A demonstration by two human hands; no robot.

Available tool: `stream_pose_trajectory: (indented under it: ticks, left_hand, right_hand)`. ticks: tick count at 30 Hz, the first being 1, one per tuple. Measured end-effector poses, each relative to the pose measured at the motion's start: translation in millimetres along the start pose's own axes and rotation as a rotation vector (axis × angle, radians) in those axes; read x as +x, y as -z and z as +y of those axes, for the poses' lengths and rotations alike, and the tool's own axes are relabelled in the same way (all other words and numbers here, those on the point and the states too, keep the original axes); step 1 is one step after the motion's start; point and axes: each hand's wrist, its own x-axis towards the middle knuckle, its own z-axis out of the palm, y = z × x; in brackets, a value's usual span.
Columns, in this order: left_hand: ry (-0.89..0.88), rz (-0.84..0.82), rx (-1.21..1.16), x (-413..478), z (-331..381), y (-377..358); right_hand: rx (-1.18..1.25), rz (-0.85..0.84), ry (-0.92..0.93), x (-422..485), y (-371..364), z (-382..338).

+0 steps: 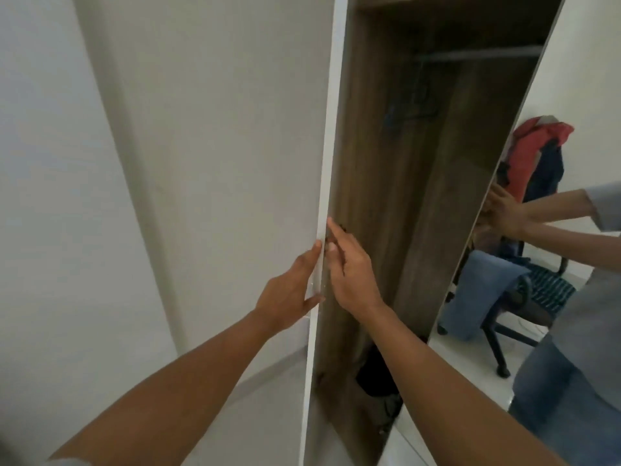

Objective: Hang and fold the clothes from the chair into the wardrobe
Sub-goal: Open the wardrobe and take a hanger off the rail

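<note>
The white wardrobe door (235, 146) stands ajar, its edge running down the middle of the view. My left hand (290, 290) lies flat against the door's outer face by the edge, fingers straight. My right hand (349, 270) is at the inner side of the same edge, index finger pointing up and the other fingers curled against it. Behind them the wood-lined wardrobe (386, 196) shows a hanging rail (477, 55) with blurred dark hangers (413, 102). In the mirror door (571, 79) I see the chair (524, 307) with red and dark clothes (534, 146) and blue jeans (480, 294).
A dark bundle (376, 371) lies at the bottom of the wardrobe. A plain white wall (50, 196) fills the left side. The mirror also reflects my arms and a person's jeans-clad legs (564, 391) on a pale tiled floor.
</note>
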Motion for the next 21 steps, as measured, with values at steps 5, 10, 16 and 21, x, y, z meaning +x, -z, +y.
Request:
stream_pose_trajectory:
  ticks: [5, 10, 16, 21]
  left_hand:
    - [0.057, 0.055, 0.131, -1, -38, 52]
    - [0.172, 0.034, 0.254, 2, -80, 88]
    - [0.330, 0.026, 0.361, 19, -128, 108]
    - [0.450, 0.030, 0.409, 43, -169, 112]
  right_hand:
    - [-0.048, -0.171, 0.076, 34, -39, -20]
    - [-0.160, -0.255, 0.210, 82, -75, -31]
    - [-0.301, -0.228, 0.227, 146, -116, -14]
    - [-0.489, -0.234, 0.251, 197, -140, 12]
